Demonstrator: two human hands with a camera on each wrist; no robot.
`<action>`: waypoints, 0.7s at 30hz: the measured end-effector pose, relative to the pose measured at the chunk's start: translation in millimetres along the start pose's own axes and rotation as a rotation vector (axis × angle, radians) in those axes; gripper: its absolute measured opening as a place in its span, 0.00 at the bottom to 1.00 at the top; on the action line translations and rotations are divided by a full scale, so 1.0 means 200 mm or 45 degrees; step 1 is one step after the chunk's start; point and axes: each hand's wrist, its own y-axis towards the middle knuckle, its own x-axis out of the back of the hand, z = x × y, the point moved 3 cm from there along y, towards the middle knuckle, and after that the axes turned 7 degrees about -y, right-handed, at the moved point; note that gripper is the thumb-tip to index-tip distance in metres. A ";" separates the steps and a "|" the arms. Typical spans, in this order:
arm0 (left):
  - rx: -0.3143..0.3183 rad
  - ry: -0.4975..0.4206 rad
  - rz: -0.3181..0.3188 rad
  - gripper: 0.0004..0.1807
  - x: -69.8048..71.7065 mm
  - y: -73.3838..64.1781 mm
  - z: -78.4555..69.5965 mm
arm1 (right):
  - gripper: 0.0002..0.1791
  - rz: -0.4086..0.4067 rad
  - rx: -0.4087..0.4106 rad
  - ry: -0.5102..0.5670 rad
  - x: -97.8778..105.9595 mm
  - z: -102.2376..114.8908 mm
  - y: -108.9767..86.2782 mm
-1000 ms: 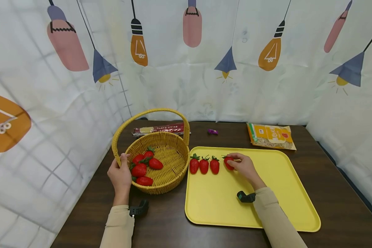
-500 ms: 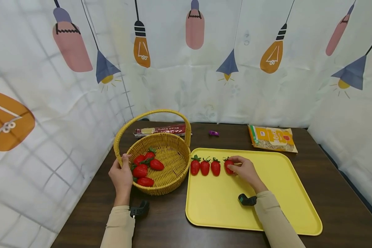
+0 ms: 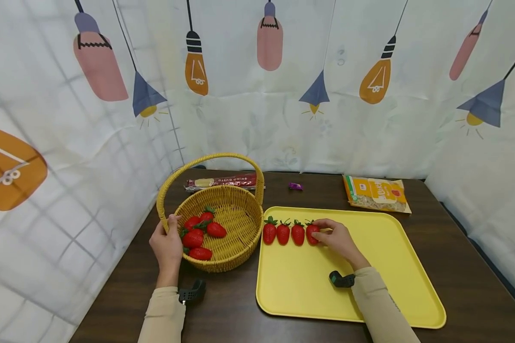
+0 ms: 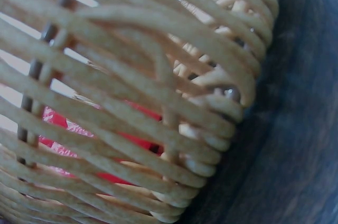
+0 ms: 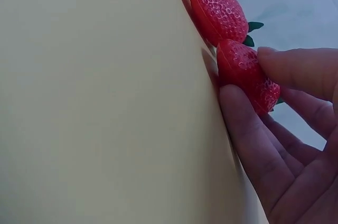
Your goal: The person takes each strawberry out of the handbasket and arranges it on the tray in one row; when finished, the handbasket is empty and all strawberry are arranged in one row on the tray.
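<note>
My right hand [image 3: 337, 242] pinches a strawberry [image 5: 245, 71] between thumb and fingers, low over the yellow tray [image 3: 309, 290]. That strawberry stands at the right end of a row, close beside another strawberry [image 3: 298, 233]; two more, a middle one [image 3: 283, 233] and a leftmost one [image 3: 269, 232], continue the row, leaves pointing away from me. My left hand [image 3: 168, 245] grips the left side of the yellow wicker basket [image 3: 238, 233], where its handle meets the rim. Several strawberries [image 3: 193, 238] lie in the basket's left part. In the left wrist view, red shows through the basket's weave [image 4: 121, 92].
Behind the basket lies a dark red long packet [image 3: 236, 181]. A small purple wrapped sweet [image 3: 295, 186] rests at the back of the dark table [image 3: 223, 309]. An orange and yellow food bag [image 3: 376, 193] lies behind the tray. Patterned curtains [image 3: 249, 114] close off the back and sides.
My right hand has shifted the pinched strawberry slightly left, narrowing the gap to the neighbouring one in the row. The left hand stays on the basket.
</note>
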 end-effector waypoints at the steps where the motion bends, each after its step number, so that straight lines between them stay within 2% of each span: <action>1: -0.002 0.001 0.001 0.29 0.00 0.00 0.00 | 0.21 0.001 0.003 0.000 0.00 0.00 0.00; 14: 0.007 0.019 0.009 0.30 0.00 0.00 0.00 | 0.20 -0.019 0.030 -0.088 0.00 0.00 0.00; 18: 0.010 0.015 0.005 0.30 0.00 0.00 0.00 | 0.19 -0.075 0.008 -0.079 0.02 -0.01 0.00; 21: 0.004 0.011 0.001 0.30 0.00 0.00 0.00 | 0.19 -0.165 -0.014 -0.079 0.05 -0.01 0.00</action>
